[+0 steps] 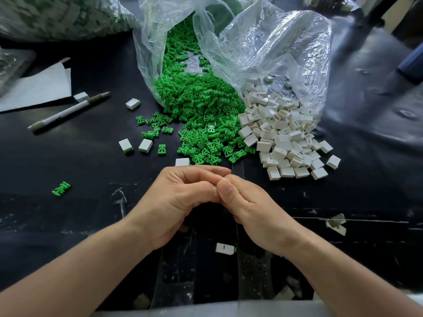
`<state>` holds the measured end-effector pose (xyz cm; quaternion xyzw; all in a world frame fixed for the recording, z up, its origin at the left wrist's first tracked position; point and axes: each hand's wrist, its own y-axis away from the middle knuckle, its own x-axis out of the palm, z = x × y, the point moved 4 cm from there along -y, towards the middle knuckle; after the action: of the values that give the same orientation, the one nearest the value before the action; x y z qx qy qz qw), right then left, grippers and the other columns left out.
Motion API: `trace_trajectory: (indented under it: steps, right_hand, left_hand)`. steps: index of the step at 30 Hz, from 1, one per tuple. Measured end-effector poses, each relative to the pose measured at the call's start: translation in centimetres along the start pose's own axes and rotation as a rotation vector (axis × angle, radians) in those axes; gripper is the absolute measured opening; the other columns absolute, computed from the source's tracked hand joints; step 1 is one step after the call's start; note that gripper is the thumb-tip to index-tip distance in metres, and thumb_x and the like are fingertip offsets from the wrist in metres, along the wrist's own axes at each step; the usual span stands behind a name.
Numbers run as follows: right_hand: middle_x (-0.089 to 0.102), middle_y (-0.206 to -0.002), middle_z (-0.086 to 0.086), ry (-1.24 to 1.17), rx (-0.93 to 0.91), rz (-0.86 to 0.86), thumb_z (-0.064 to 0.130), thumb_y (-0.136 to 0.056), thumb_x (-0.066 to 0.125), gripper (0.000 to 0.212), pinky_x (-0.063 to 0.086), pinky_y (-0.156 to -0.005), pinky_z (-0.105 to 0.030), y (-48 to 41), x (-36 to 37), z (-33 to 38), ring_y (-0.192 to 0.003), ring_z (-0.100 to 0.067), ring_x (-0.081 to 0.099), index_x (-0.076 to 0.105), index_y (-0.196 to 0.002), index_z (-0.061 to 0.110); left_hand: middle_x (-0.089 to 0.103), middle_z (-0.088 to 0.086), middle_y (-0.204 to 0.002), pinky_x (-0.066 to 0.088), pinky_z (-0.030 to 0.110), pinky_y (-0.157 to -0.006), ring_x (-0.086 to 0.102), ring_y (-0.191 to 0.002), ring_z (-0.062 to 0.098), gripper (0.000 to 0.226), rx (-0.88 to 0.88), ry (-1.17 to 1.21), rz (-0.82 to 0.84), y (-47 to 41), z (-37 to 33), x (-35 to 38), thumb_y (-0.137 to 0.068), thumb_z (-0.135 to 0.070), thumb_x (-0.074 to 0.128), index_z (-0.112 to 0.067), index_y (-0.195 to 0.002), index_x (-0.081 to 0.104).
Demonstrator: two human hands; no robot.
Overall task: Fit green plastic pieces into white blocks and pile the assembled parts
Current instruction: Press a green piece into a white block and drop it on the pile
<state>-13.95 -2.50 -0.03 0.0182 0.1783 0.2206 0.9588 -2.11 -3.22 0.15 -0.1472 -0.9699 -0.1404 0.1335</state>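
A glossy black table surface (68,225), scuffed and streaked with pale marks near the person, fills nearly the whole view; little of the room shows beyond it. At the far centre a clear crumpled plastic bag (148,53) lies open and spills a heap of small green plastic pieces (201,104) toward the near side. Just right of it, a second clear plastic bag (274,46) spills a heap of small white rectangular blocks (286,143), and the two heaps touch. At the far left stands a large filled plastic bag (57,17) holding mixed white and green. Left of the green heap lie a white pen (68,112), a white sheet of paper (39,88) and a few white blocks with a green edge (126,145). One loose green piece (61,188) lies well apart at the left. The left hand (176,197) and right hand (247,207) meet at the near centre, fingers curled and fingertips pressed together; what they pinch is hidden, so I cannot tell.
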Motion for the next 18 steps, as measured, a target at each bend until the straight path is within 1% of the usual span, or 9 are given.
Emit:
trace_trajectory:
  steps: [1, 2, 4, 6, 11, 18]
  right_hand:
    - [0.048, -0.059, 0.041, 0.01, 0.0, -0.001, 0.054, -0.078, 0.028, 0.025, 0.032, -0.056, -0.009, -0.01, 0.0, -0.01, -0.06, 0.017, 0.046, 0.042, -0.065, 0.038]
    - [0.048, -0.059, 0.041, 0.017, 0.0, -0.002, 0.054, -0.078, 0.028, 0.025, 0.031, -0.056, -0.01, 0.0, 0.01, -0.04, -0.06, 0.017, 0.046, 0.042, -0.066, 0.038]
    - [0.048, -0.059, 0.041, 0.03, -0.003, -0.007, 0.055, -0.078, 0.027, 0.025, 0.031, -0.057, -0.012, -0.01, 0.03, -0.09, -0.061, 0.017, 0.046, 0.041, -0.065, 0.038]
    - [0.048, -0.059, 0.041, 0.037, -0.003, -0.013, 0.055, -0.078, 0.027, 0.026, 0.031, -0.058, -0.012, 0.0, 0.07, -0.15, -0.061, 0.017, 0.046, 0.042, -0.065, 0.038]
    - [0.048, -0.062, 0.042, 0.045, 0.0, -0.022, 0.055, -0.079, 0.026, 0.026, 0.033, -0.059, -0.008, -0.01, 0.09, -0.14, -0.063, 0.017, 0.046, 0.042, -0.067, 0.038]
    - [0.049, -0.066, 0.042, 0.043, 0.013, -0.042, 0.058, -0.079, 0.026, 0.028, 0.034, -0.063, -0.008, 0.0, 0.18, -0.4, -0.068, 0.016, 0.047, 0.045, -0.07, 0.039]
  left_hand:
    - [0.072, 0.004, -0.094, 0.055, 0.025, -0.072, 0.069, -0.082, 0.019, 0.016, 0.001, 0.002, 0.003, 0.02, -0.02, 0.02, -0.049, -0.008, 0.071, -0.007, -0.065, 0.075]
    - [0.072, 0.004, -0.093, 0.055, 0.025, -0.071, 0.069, -0.081, 0.019, 0.014, -0.001, 0.002, 0.0, 0.03, 0.0, 0.0, -0.05, -0.006, 0.07, -0.007, -0.064, 0.074]
    - [0.072, 0.003, -0.091, 0.055, 0.024, -0.07, 0.069, -0.08, 0.017, 0.012, -0.005, 0.004, -0.012, -0.02, 0.07, -0.02, -0.056, -0.001, 0.065, -0.007, -0.062, 0.074]
    - [0.072, 0.003, -0.089, 0.055, 0.023, -0.07, 0.069, -0.079, 0.016, 0.014, -0.009, 0.014, -0.02, -0.1, 0.1, 0.06, -0.059, 0.0, 0.062, -0.007, -0.061, 0.074]
    - [0.072, 0.002, -0.087, 0.055, 0.023, -0.069, 0.068, -0.077, 0.016, 0.016, -0.015, 0.03, -0.028, -0.15, 0.19, 0.16, -0.059, 0.0, 0.06, -0.008, -0.058, 0.073]
    - [0.072, 0.004, -0.088, 0.055, 0.023, -0.069, 0.069, -0.077, 0.017, 0.016, -0.034, 0.055, -0.02, -0.2, 0.35, 0.05, -0.06, 0.001, 0.059, -0.007, -0.06, 0.073]
